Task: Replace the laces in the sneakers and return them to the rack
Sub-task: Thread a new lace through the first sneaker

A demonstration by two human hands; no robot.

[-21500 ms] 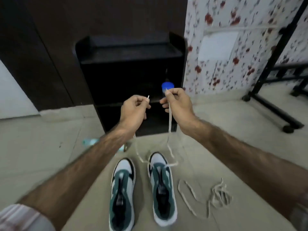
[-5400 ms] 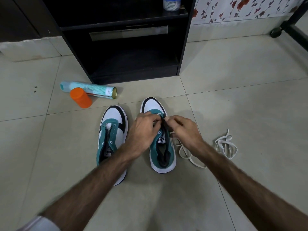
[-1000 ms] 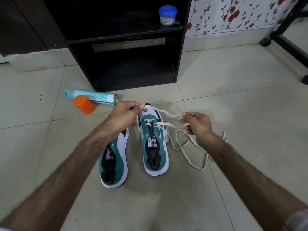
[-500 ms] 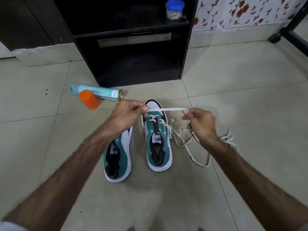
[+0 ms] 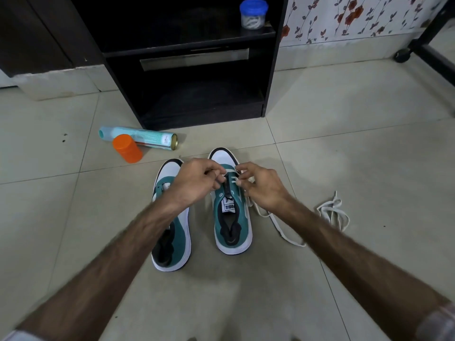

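Two teal-and-white sneakers are set side by side on the tiled floor (image 5: 344, 148), toes toward a black rack (image 5: 187, 70). The right sneaker (image 5: 232, 217) is partly laced: white lace (image 5: 283, 230) is seen crossing the eyelets near the toe, w/ the rest trailing off to the right across the floor. The left sneaker (image 5: 172, 232) is seen w/o a lace, tongue open.

Both hands are held over the front of the right sneaker, close together. The left hand (image 5: 194, 183) is curled, fingers pinched on a lace end at the eyelets. The right hand (image 5: 261, 185) is likewise curled, a strand of the same lace pinched btwn thumb and fingertips. Exactly which eyelet is being worked can't be told; it is hidden by the fingers.

A second lace (image 5: 332, 212) is left bunched in a loose heap on the floor, right of the forearm, apart from the shoes.

A pale green spray can (image 5: 145, 137) is lying on its side just in front of the rack's left corner, w/ an orange cap (image 5: 127, 148) touching or just beside it. A clear jar w/ a blue lid (image 5: 253, 12) is placed on a rack shelf, at its right end. A floral-papered wall (image 5: 357, 16) is seen right of the rack.
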